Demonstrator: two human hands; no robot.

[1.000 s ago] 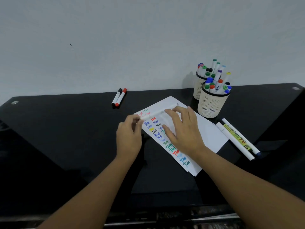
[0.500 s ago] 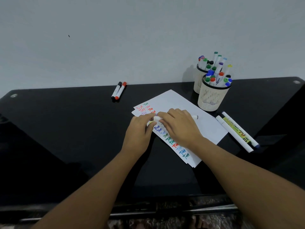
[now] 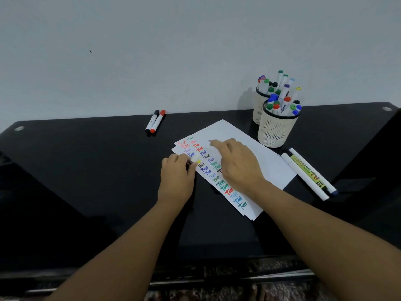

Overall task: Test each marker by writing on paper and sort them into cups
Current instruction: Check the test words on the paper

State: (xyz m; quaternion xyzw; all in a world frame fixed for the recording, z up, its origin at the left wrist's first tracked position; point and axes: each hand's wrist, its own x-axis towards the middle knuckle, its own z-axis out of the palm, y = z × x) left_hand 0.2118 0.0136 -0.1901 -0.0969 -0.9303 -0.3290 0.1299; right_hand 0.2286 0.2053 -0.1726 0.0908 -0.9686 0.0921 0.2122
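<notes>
A person's two hands work over a sheet of paper (image 3: 256, 157) on a black table (image 3: 86, 170), mid-way through testing a marker. The left hand (image 3: 176, 177) is curled at the paper's left edge, fingers closed on something small and pale with a yellowish end (image 3: 196, 159); it looks like a pulled-off cap, though blur leaves that unsure. The right hand (image 3: 236, 164) hovers over the sheet, fingers bent and motion-smeared, apparently pinching the marker (image 3: 213, 143) itself, whose pale body is all but lost against the white paper. The hands sit close but apart.

By the look of it, the step in hand is uncapping or just starting to write. The next move calls for setting the tip on a bare patch beside the existing marks, writing a short word, then recapping and choosing a cup.

The paper lies at an angle, its left margin filled with rows of the word "Test" in red, blue, black, green and light blue. Two pale slotted cups stand just beyond its far right corner, the near cup (image 3: 276, 129) and the far cup (image 3: 258, 107) both crowded with capped markers. Two markers (image 3: 155, 121) lie together at the table's back edge, and three more (image 3: 308, 172) lie right of the paper, seemingly awaiting their turn.
</notes>
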